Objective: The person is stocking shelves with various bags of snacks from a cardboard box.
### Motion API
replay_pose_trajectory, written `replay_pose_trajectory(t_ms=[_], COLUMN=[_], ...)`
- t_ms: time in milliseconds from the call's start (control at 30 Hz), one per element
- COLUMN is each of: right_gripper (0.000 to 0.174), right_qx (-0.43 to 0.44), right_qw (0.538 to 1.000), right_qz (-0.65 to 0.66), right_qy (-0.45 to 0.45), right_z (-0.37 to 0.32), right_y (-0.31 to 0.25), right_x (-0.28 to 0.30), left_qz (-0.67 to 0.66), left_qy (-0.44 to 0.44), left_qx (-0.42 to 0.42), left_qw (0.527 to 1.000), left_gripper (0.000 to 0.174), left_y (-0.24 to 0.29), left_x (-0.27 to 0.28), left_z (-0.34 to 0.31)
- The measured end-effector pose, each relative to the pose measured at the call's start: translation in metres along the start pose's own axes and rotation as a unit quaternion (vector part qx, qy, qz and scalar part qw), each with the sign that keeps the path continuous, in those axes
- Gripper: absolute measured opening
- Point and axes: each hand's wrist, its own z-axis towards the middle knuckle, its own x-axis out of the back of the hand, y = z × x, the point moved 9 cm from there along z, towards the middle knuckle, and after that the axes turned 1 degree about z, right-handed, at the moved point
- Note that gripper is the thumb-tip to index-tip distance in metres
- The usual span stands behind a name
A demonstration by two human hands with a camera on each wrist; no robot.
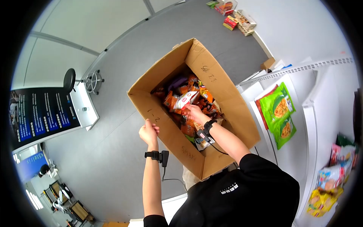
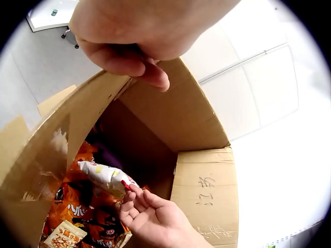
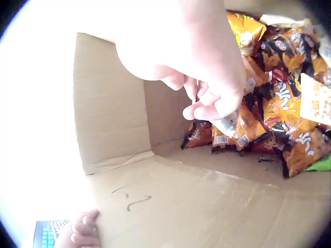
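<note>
1. Far L: dark screen w/ white & blue text; stool w/ black seat just R of it.
2. L hand at the near L rim of the box; fingers curled, can't tell if they grip the cardboard; black strap on wrist.
3. Box is open cardboard, handwriting on flaps; inside, a purple bag & a pile of orange snack bags.
4. White pkt w/ red end is in the box opening, over the pile; R hand pinches its red end btwn thumb & fingers; strap on that wrist too.
5. R side: green bags on white shelf; yellow bag far R, lower down.
</note>
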Motion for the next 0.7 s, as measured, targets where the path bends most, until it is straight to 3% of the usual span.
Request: replay_pose_trajectory(t_ms=[233, 400, 533, 633, 700], right_gripper=[0.020, 0.044, 0.052, 0.050, 0.050], right_qx=[0.010, 0.057, 0.114, 0.160, 0.181], right_qw=[1.000, 0.998, 0.992, 0.984, 0.981], right_qz=[0.024, 0.025, 0.047, 0.070, 0.065], right_qy=[0.006, 0.011, -0.026, -0.025, -0.035], right_z=[-0.091, -0.166, -0.226, -0.275, -0.298], right_y=[0.030, 0.022, 0.001, -0.015, -0.022], right_x=[-0.002, -0.008, -0.021, -0.032, -0.039], left_qz=[-0.043, -0.064, -0.067, 0.022, 0.032], left_qy=[-0.065, -0.099, -0.163, -0.201, -0.273], left_qx=[-0.015, -0.038, -0.065, -0.156, -0.255], left_qw=[0.997, 0.992, 0.982, 0.967, 0.927], left_gripper=[0.041, 0.047, 0.047, 0.046, 0.043], left_y=[-0.003, -0.003, 0.001, -0.006, 0.006], left_x=[0.000, 0.004, 0.003, -0.016, -0.033], left_z=[-0.001, -0.005, -0.016, -0.014, -0.033])
